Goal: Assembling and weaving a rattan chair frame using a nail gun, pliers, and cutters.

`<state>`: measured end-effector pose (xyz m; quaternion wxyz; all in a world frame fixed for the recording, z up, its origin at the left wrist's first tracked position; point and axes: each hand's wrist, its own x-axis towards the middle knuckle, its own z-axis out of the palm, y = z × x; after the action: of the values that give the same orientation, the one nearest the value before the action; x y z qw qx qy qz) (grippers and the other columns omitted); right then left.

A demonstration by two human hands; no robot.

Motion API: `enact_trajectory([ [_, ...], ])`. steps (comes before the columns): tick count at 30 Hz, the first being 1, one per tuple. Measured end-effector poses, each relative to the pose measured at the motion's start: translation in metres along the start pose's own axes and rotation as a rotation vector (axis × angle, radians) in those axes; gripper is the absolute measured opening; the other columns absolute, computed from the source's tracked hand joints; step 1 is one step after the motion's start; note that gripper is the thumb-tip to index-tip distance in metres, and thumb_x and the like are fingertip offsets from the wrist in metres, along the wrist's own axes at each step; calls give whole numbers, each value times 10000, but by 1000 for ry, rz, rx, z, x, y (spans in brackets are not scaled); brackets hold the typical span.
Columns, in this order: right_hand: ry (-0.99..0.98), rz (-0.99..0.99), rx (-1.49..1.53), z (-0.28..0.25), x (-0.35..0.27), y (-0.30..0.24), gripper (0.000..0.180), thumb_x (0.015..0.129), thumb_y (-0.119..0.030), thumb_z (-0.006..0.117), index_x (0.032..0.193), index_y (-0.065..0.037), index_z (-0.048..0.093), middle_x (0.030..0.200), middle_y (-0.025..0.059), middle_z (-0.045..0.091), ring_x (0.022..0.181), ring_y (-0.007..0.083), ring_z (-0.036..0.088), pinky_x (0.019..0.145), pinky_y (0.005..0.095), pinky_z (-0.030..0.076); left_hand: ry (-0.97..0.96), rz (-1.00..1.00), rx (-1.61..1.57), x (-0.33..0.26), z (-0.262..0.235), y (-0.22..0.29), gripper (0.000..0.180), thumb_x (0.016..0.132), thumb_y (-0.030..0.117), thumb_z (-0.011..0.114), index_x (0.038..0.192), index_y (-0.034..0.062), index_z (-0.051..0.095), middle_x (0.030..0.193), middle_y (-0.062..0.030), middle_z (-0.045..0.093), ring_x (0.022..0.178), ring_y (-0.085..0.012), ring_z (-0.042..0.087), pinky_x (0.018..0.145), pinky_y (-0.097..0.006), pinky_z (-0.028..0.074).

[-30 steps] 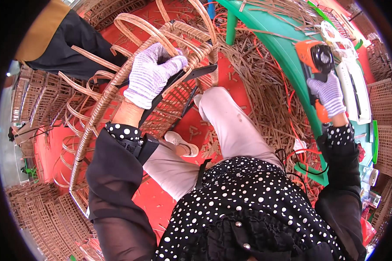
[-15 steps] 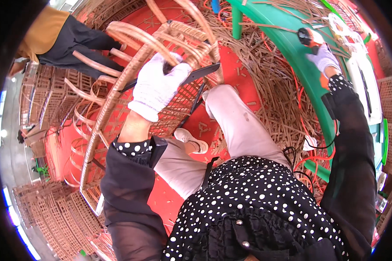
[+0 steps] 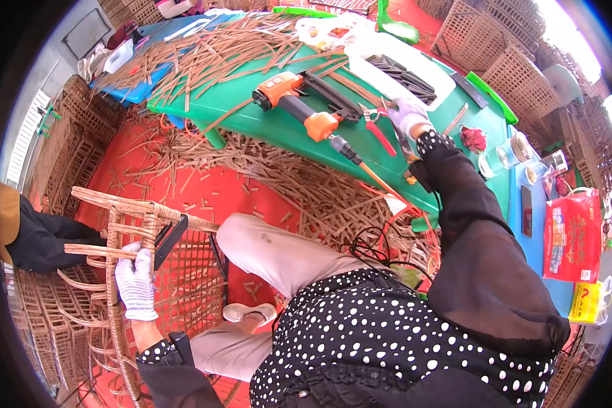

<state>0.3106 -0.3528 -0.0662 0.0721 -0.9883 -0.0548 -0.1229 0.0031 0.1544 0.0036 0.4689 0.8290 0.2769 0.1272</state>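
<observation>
My left hand, in a white knit glove, is closed round the rim of a woven rattan chair at the left. Beside its fingers, a flat black piece lies against the chair's corner. Over the green table, my gloved right hand reaches down with fingers apart, by the edge of a white tray of dark strips. Red-handled pliers lie just left of it; a dark metal tool is partly under the hand. An orange and black nail gun rests on the table, its orange hose attached.
Rattan strips heap on the green table, and offcuts cover the red floor beneath it. Glass jars and a red box stand at the right. Someone in dark trousers is at the far left.
My view has swung right toward the table. The nail gun, in my right hand before, now lies on the table, and that hand is beside the tray. My left hand still grips the chair.
</observation>
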Motion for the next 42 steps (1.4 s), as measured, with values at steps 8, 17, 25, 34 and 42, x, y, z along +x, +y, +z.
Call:
enact_trajectory([
  [8,-38,18,-164,1,-46,-2,383,791,-392,556,998,-72,587,975,164,593,919,319,568,788,395,438,83,95,125,9,-10,-23,240,851,125,539,1030,-35,531,904,-70,562,777,-127,519,695,-258,443],
  [17,-304,142,56,-9,-13,15,351,807,-365,519,1012,-99,620,951,168,613,906,303,583,803,359,442,91,264,162,4,-8,-23,209,860,105,525,1013,-37,543,904,-67,559,796,-130,515,720,-262,440],
  [25,-520,343,205,-16,-36,12,500,648,-357,720,977,-4,587,840,144,634,814,300,610,738,356,463,48,193,313,5,-9,-17,237,852,129,542,1018,-41,536,931,-132,580,817,-210,552,745,-315,443],
  [34,-204,-73,-237,-15,-54,18,280,791,-96,478,1067,-78,514,1034,177,548,924,360,564,773,437,467,52,332,674,-35,-13,6,465,730,241,668,1083,-33,537,1000,-195,599,952,-302,569,839,-367,425],
  [42,69,220,449,-13,-31,163,199,829,-145,488,968,-28,568,929,168,594,859,322,576,761,392,453,-59,232,475,-57,-2,21,502,711,287,698,1075,-25,546,844,-144,632,755,-197,609,698,-311,472],
])
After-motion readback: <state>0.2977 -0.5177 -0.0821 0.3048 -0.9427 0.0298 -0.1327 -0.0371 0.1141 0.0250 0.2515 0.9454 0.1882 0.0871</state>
